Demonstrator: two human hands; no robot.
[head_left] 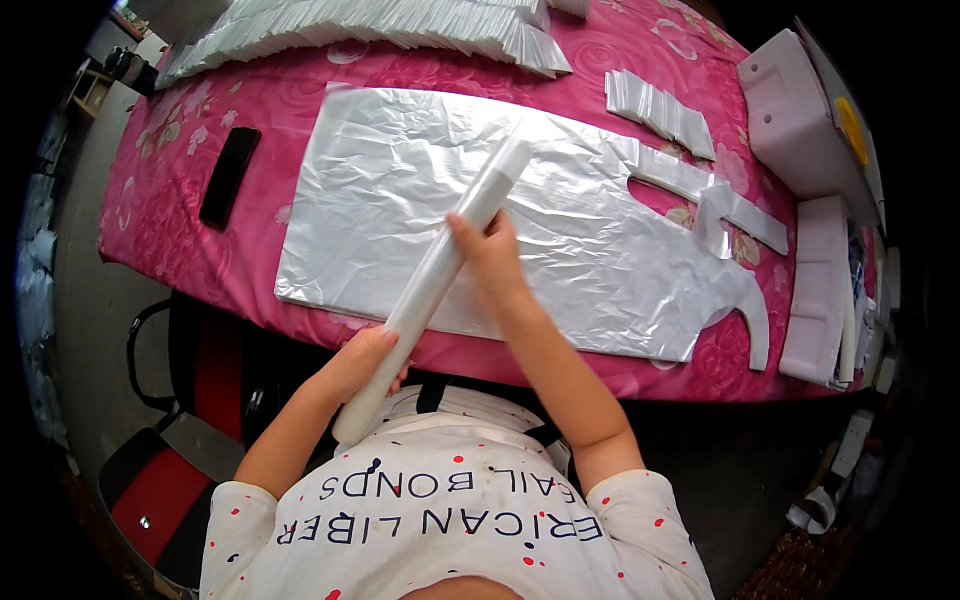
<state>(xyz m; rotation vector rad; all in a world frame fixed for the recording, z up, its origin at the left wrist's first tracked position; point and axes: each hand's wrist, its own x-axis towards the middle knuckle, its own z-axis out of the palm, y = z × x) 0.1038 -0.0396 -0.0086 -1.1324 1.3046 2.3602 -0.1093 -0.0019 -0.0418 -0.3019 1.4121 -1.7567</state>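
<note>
The left fingers (pixel 386 342) wrap the white roll (pixel 428 284) near its lower end; farther up, the right fingers (pixel 464 234) grip it too. Its smooth skin might slide if the left hold slackens, and a dipping far end could ruffle the flat plastic bags (pixel 370 190) beyond. Its long axis slants, the far end pointing up-right past the right fingers, above the surface (pixel 165 225).

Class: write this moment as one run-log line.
left hand: grips white roll, lower part; right hand: grips roll, higher up; plastic bags: beneath roll; phone: on tablecloth
</note>
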